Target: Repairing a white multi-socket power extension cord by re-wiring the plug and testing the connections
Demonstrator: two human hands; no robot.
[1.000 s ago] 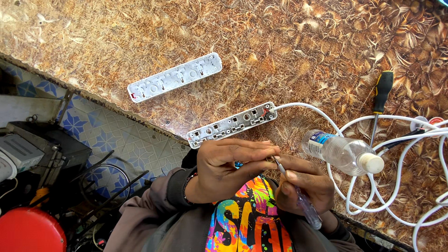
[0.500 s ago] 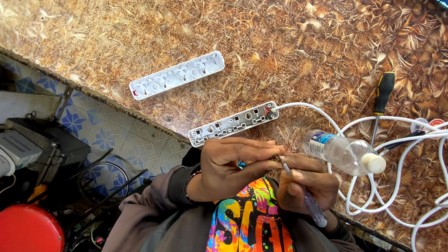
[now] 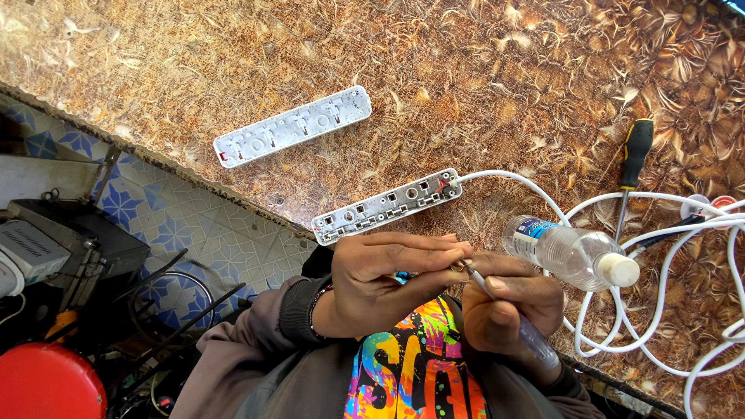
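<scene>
The left hand (image 3: 380,283) pinches a small part against the tip of a clear-handled tool (image 3: 508,310), its grip narrow as half a second ago; the right hand (image 3: 508,306), unmoved, wraps that tool. The opened power strip (image 3: 388,207) lies just beyond on the tabletop (image 3: 481,85), close to the near edge; a bottle (image 3: 566,252) and white cord (image 3: 621,341) crowd the right, with freer room far left.

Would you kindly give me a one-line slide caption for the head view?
Left hand pinches a small part against a screwdriver held by the right hand, beside an opened power strip.
</scene>
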